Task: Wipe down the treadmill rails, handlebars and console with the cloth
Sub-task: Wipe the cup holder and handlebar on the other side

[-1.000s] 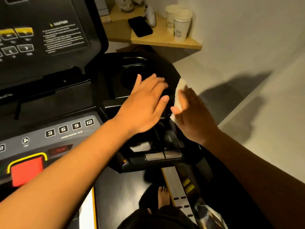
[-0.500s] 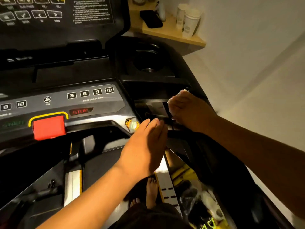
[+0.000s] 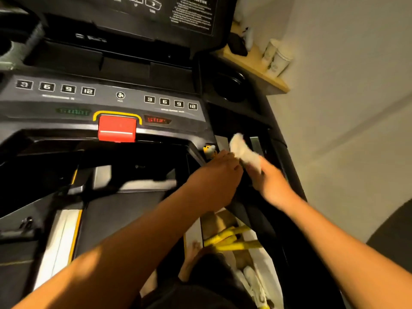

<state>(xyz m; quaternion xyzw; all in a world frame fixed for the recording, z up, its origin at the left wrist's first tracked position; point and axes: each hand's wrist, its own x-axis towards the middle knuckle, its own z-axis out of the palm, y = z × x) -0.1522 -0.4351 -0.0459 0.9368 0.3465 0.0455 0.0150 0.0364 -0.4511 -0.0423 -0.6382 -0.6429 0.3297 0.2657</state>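
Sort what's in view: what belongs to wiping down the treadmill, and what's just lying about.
For the job:
cloth, gripped by the right hand
left hand beside it
console
right rail

Lying about:
paper cups and phone on the wooden shelf
yellow items beside the belt

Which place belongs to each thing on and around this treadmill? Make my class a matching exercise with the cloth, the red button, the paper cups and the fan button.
Things:
1 cloth
2 red button
3 paper cups
4 fan button

Places:
a on the wooden shelf
b between the START label and the STOP label
c in the right hand
d between the two groups of number keys

Pairs: 1-c, 2-b, 3-a, 4-d
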